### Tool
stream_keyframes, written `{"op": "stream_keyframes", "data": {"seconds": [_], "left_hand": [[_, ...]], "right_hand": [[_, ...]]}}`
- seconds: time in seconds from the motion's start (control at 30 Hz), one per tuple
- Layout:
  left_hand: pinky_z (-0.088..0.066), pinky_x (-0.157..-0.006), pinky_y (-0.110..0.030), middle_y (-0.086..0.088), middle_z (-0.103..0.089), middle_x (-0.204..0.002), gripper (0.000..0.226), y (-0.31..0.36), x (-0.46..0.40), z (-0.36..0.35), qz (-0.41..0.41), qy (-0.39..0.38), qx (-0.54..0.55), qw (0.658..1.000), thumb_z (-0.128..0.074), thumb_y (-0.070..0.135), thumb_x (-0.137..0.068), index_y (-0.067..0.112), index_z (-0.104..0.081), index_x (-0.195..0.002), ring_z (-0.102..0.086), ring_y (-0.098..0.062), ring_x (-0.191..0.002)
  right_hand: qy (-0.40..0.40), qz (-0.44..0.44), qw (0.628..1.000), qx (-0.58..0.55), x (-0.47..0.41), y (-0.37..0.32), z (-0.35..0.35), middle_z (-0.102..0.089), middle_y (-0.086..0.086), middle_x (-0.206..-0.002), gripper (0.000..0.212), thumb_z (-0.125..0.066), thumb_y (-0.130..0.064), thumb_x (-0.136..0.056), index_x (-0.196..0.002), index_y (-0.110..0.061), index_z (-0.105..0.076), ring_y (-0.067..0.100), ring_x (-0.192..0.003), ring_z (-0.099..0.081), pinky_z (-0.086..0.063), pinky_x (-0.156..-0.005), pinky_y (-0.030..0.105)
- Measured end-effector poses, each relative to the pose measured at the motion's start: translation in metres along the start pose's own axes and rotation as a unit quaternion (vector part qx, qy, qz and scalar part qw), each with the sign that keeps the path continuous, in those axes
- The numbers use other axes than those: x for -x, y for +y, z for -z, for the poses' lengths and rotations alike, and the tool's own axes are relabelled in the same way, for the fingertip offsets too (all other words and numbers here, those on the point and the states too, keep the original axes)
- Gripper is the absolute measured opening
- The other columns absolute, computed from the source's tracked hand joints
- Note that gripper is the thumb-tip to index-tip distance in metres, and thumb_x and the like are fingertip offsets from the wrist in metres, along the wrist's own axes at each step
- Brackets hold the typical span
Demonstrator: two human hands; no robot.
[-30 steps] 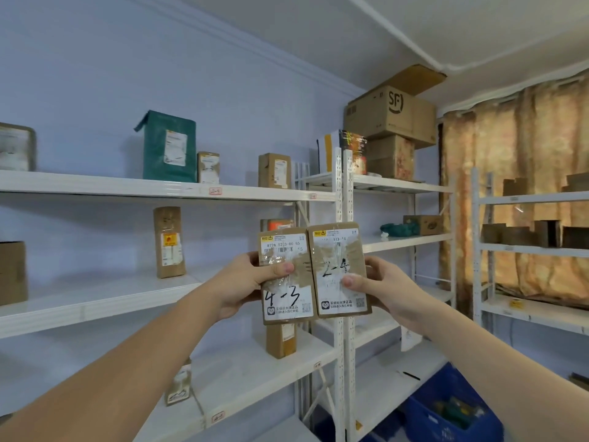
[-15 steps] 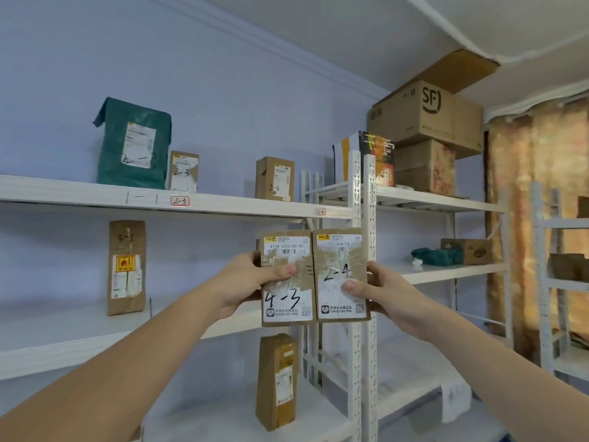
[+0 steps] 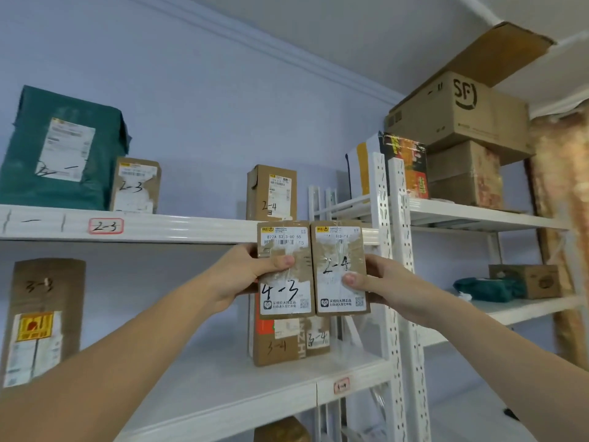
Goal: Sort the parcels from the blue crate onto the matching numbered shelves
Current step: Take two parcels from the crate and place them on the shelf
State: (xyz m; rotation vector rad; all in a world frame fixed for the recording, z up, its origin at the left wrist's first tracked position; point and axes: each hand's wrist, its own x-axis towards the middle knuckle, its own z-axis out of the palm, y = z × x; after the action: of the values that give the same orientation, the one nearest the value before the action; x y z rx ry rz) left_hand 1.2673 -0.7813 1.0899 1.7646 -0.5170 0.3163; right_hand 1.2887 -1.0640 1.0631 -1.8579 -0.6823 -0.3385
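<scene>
Two small brown parcels are held up side by side, touching, right in front of the upper shelf. The left hand grips the parcel marked 4-3, with its thumb across the front. The right hand grips the parcel marked 2-4, thumb on the front too.

On the upper shelf, just behind the two held parcels, stands a brown box marked 2-4. Further left on that shelf stands a small box marked 2-3, above a red-edged tag reading 2-3. Beside it, at the far left, sits a green bag parcel.

Under the upper shelf, below the held parcels, stand two boxes marked 3-4 (one looks more like 3-1, hard to read). Far left, under the upper shelf, is a tall box marked 3-3.

To the right of the upper shelf, up high, is a big SF carton.
</scene>
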Motion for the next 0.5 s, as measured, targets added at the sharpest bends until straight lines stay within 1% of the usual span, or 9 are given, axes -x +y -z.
{"op": "stream_keyframes", "data": {"seconds": [0.1,0.2,0.27,0.33,0.37,0.43,0.5], "left_hand": [[-0.060,-0.088,-0.038,0.000,-0.080,-0.106,0.052,-0.006,-0.033,0.001,-0.006,0.021,-0.032,0.999,-0.087,0.031,-0.078,0.017,-0.066,-0.123,-0.078,-0.019,-0.097],[-0.059,-0.088,-0.040,-0.003,-0.081,-0.104,0.055,-0.007,-0.058,0.001,-0.014,0.054,-0.048,0.997,-0.087,0.032,-0.076,0.016,-0.065,-0.124,-0.078,-0.021,-0.096],[-0.059,-0.083,-0.037,-0.003,-0.081,-0.103,0.058,-0.006,-0.072,-0.002,-0.023,0.080,-0.054,0.995,-0.086,0.033,-0.073,0.016,-0.065,-0.123,-0.078,-0.020,-0.094],[-0.058,-0.078,-0.033,-0.002,-0.081,-0.103,0.059,-0.004,-0.082,-0.006,-0.029,0.101,-0.064,0.992,-0.086,0.034,-0.070,0.016,-0.066,-0.122,-0.078,-0.018,-0.091],[-0.058,-0.076,-0.031,-0.002,-0.081,-0.103,0.058,-0.004,-0.087,-0.008,-0.029,0.111,-0.070,0.991,-0.085,0.034,-0.071,0.016,-0.066,-0.122,-0.078,-0.017,-0.091],[-0.058,-0.074,-0.030,-0.002,-0.081,-0.103,0.054,-0.004,-0.095,-0.011,-0.033,0.131,-0.082,0.987,-0.084,0.033,-0.074,0.017,-0.066,-0.123,-0.078,-0.017,-0.091],[-0.058,-0.076,-0.032,-0.002,-0.081,-0.105,0.054,-0.006,-0.101,-0.012,-0.034,0.151,-0.092,0.984,-0.083,0.033,-0.075,0.017,-0.066,-0.124,-0.078,-0.019,-0.093]], "right_hand": [[-0.016,0.024,1.000,0.012,-0.046,0.019,0.017,-0.074,0.001,-0.121,0.055,-0.080,-0.039,-0.083,-0.131,-0.019,-0.060,0.018,-0.109,-0.073,-0.059,-0.097,0.039],[-0.005,0.067,0.997,-0.023,-0.095,0.024,0.041,-0.075,0.001,-0.121,0.052,-0.078,-0.033,-0.085,-0.131,-0.016,-0.059,0.020,-0.108,-0.074,-0.060,-0.093,0.039],[0.005,0.100,0.994,-0.049,-0.132,0.024,0.062,-0.076,0.000,-0.120,0.048,-0.074,-0.032,-0.088,-0.131,-0.016,-0.059,0.019,-0.106,-0.074,-0.060,-0.092,0.037],[0.031,0.116,0.991,-0.066,-0.171,0.021,0.081,-0.075,0.001,-0.122,0.052,-0.074,-0.033,-0.088,-0.133,-0.012,-0.059,0.019,-0.106,-0.074,-0.060,-0.093,0.037],[0.039,0.122,0.990,-0.066,-0.190,0.020,0.090,-0.074,0.002,-0.122,0.055,-0.076,-0.035,-0.088,-0.134,-0.011,-0.058,0.019,-0.105,-0.075,-0.060,-0.092,0.036],[0.050,0.128,0.990,-0.034,-0.224,0.020,0.102,-0.074,0.001,-0.118,0.052,-0.077,-0.039,-0.088,-0.129,-0.013,-0.059,0.018,-0.101,-0.074,-0.060,-0.084,0.032],[0.061,0.127,0.990,0.032,-0.255,0.024,0.110,-0.072,0.000,-0.111,0.043,-0.075,-0.044,-0.090,-0.120,-0.018,-0.060,0.014,-0.094,-0.070,-0.056,-0.074,0.025]]}}
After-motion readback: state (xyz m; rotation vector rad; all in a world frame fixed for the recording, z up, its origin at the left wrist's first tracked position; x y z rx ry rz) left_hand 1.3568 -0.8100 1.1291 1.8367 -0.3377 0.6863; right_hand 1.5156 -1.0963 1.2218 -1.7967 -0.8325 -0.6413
